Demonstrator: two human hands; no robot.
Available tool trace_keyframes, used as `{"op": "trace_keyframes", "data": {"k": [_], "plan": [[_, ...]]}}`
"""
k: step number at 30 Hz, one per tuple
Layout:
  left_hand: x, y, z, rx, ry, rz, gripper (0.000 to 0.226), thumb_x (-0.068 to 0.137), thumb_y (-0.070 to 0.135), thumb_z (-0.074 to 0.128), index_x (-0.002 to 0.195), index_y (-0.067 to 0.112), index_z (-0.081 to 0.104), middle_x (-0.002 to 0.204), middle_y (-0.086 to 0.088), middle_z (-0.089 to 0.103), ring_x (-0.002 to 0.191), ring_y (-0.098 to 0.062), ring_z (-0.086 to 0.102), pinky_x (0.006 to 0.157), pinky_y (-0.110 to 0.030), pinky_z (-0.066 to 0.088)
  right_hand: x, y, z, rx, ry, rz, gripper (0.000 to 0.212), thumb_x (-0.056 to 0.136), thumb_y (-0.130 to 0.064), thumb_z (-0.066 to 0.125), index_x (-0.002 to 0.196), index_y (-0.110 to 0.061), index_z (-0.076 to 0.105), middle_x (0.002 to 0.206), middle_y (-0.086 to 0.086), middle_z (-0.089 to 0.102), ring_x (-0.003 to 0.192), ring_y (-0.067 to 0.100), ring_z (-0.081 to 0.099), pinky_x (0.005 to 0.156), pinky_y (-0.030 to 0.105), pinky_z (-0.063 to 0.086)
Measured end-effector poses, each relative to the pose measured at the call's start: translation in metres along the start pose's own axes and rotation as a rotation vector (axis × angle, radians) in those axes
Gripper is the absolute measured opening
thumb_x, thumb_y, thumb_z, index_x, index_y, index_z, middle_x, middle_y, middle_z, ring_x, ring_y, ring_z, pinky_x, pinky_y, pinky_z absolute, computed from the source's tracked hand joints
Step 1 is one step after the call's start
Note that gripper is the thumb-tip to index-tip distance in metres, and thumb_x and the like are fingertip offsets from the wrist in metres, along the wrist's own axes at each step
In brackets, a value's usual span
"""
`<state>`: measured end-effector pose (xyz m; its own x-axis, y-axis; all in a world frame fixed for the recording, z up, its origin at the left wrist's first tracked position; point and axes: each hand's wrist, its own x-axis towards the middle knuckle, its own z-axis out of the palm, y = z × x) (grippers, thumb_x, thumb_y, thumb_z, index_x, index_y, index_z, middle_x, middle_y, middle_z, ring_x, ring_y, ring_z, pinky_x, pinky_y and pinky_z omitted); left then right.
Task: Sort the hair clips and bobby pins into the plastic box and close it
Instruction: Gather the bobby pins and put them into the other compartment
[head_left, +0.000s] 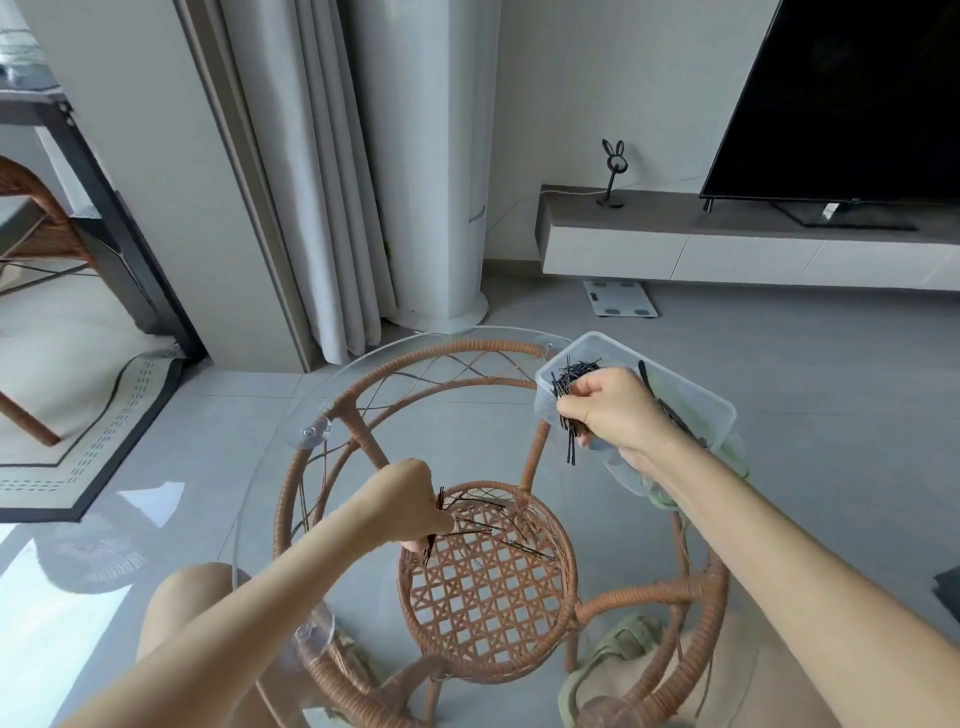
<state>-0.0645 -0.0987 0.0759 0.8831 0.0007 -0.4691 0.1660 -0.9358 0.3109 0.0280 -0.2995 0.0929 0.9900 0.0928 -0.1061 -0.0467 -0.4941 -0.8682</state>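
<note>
A clear plastic box (696, 395) stands open at the right of the round glass tabletop (270, 467). My right hand (615, 408) hovers over its near left corner, shut on a bunch of black bobby pins (569, 395) that stick out above and below the fist. A long dark hair clip (649, 382) lies inside the box behind that hand. My left hand (415, 506) rests on the glass at the centre, pinching a few bobby pins. Several loose bobby pins (498, 525) lie scattered on the glass just right of it.
The glass top sits on a brown rattan frame (488, 587) seen through it. My knees and green sandals (608, 660) show below. A TV (841, 98) on a low cabinet, a curtain and a floor scale (618, 299) stand beyond the table.
</note>
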Motion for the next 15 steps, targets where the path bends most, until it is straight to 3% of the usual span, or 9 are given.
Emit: {"op": "trace_keyframes", "data": {"k": [2, 4, 7, 12, 15], "plan": [[0.001, 0.000, -0.011, -0.046, 0.015, -0.010, 0.029, 0.077, 0.018, 0.053, 0.050, 0.009, 0.058, 0.035, 0.005, 0.053, 0.030, -0.006, 0.040, 0.032, -0.009, 0.025, 0.018, -0.006, -0.010, 0.002, 0.111, 0.074, 0.014, 0.069, 0.001, 0.059, 0.055, 0.000, 0.056, 0.048, 0.007, 0.048, 0.031, 0.012, 0.043, 0.038, 0.020, 0.038], [0.002, 0.001, -0.022, -0.089, 0.020, -0.006, 0.025, 0.077, 0.017, 0.054, 0.055, 0.007, 0.060, 0.045, 0.003, 0.057, 0.034, -0.007, 0.039, 0.034, -0.011, 0.025, 0.036, -0.008, -0.017, 0.009, 0.185, 0.156, 0.019, 0.069, 0.001, 0.061, 0.054, -0.005, 0.052, 0.050, 0.004, 0.046, 0.032, 0.014, 0.045, 0.040, 0.023, 0.043], [0.005, 0.006, -0.035, -0.114, 0.067, 0.020, 0.033, 0.075, 0.017, 0.056, 0.044, 0.012, 0.051, 0.040, 0.006, 0.053, 0.030, -0.006, 0.037, 0.031, -0.012, 0.023, 0.057, -0.009, -0.022, 0.009, 0.227, 0.254, 0.014, 0.072, 0.004, 0.064, 0.077, 0.000, 0.051, 0.064, 0.005, 0.046, 0.042, 0.017, 0.049, 0.041, 0.028, 0.050], [0.013, 0.027, -0.058, -0.096, 0.088, 0.089, 0.035, 0.075, 0.017, 0.055, 0.040, 0.014, 0.049, 0.036, 0.005, 0.051, 0.036, -0.008, 0.039, 0.032, -0.013, 0.024, 0.079, -0.012, -0.024, -0.002, 0.091, 0.361, 0.037, 0.078, 0.000, 0.069, 0.108, 0.006, 0.049, 0.109, 0.022, 0.057, 0.053, 0.027, 0.063, 0.050, 0.031, 0.058], [0.025, 0.049, -0.074, -0.038, 0.066, 0.145, 0.024, 0.076, 0.017, 0.053, 0.053, 0.010, 0.058, 0.044, 0.003, 0.054, 0.040, -0.009, 0.041, 0.031, -0.011, 0.025, 0.082, -0.016, -0.028, -0.074, 0.024, 0.351, 0.051, 0.084, -0.015, 0.066, 0.123, 0.008, 0.043, 0.118, 0.026, 0.058, 0.057, 0.025, 0.067, 0.051, 0.027, 0.056]]}}
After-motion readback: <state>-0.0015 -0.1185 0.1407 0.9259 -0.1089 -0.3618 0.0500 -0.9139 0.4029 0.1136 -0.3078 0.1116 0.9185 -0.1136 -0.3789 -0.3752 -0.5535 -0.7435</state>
